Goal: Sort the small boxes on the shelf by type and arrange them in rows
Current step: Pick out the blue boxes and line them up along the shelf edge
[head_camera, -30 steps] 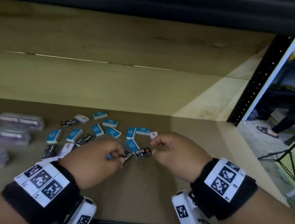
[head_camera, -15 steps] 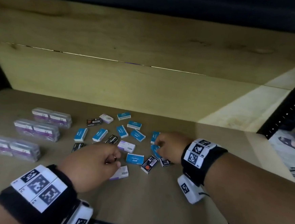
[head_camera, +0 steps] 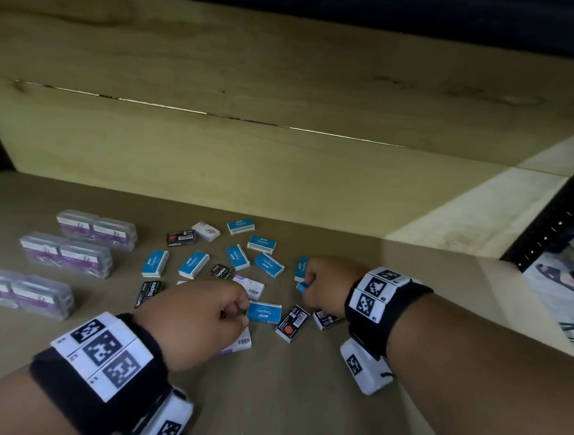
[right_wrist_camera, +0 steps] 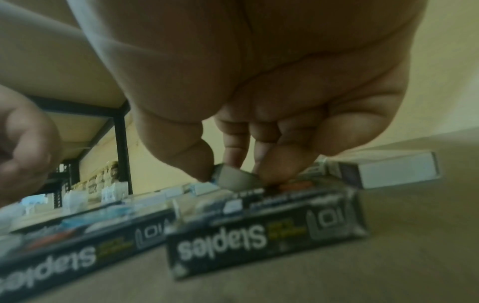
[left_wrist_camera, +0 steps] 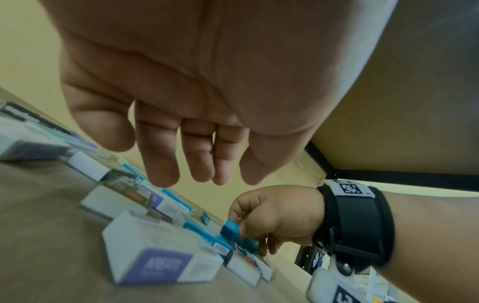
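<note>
Small boxes lie scattered on the brown shelf (head_camera: 298,407): several blue staple boxes (head_camera: 268,265), black ones (head_camera: 291,322) and white-and-purple ones (head_camera: 205,231). My right hand (head_camera: 307,286) reaches into the right side of the pile and pinches a blue box (left_wrist_camera: 233,229) between thumb and fingers, its grey end (right_wrist_camera: 234,178) showing in the right wrist view. My left hand (head_camera: 242,311) hovers beside a flat blue box (head_camera: 264,313); its fingers (left_wrist_camera: 160,164) hang loose and hold nothing. A white-and-purple box (left_wrist_camera: 160,256) lies under that hand.
Three clear plastic packs with purple labels (head_camera: 66,258) stand in a column at the left. A plywood back wall (head_camera: 248,166) closes the shelf behind. A black perforated upright (head_camera: 560,218) marks the right end. Two black boxes (right_wrist_camera: 264,231) lie just before my right wrist.
A second ago both hands were close together above the pile. The right hand has reached farther right and taken a blue box. The left hand has shifted slightly right toward a flat blue box.
</note>
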